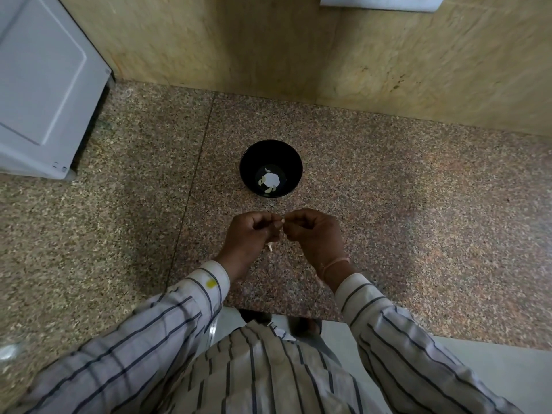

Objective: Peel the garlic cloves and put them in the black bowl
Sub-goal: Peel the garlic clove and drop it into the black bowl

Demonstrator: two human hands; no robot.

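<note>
1. The table (388, 219) is speckled reddish-brown granite with a thin dark seam (191, 189) running front to back left of centre. It meets a beige stone wall (268, 40) at the back, and pale floor (493, 369) shows past its near edge.
2. A white appliance (44, 85) stands at the far left against the wall. The lower edge of a white switch plate (379, 1) shows at the top.
3. The black bowl (254, 162) stands upright on the table, mouth up, just beyond the hands and apart from them. A few pale peeled cloves (261, 181) lie on its bottom beside a bright white patch.
4. The left hand (249, 234) and right hand (315, 234) meet above the table, in striped sleeves, with a thin thread (334, 264) round the right wrist.
5. Both sets of fingers (263, 218) are curled, their tips pinching a garlic clove (281, 221) between them.
6. The fingers hide nearly all of the clove, so its long axis cannot be told.
7. A pale scrap (270, 246) sticks out under the left hand, pointing down toward the person.
</note>
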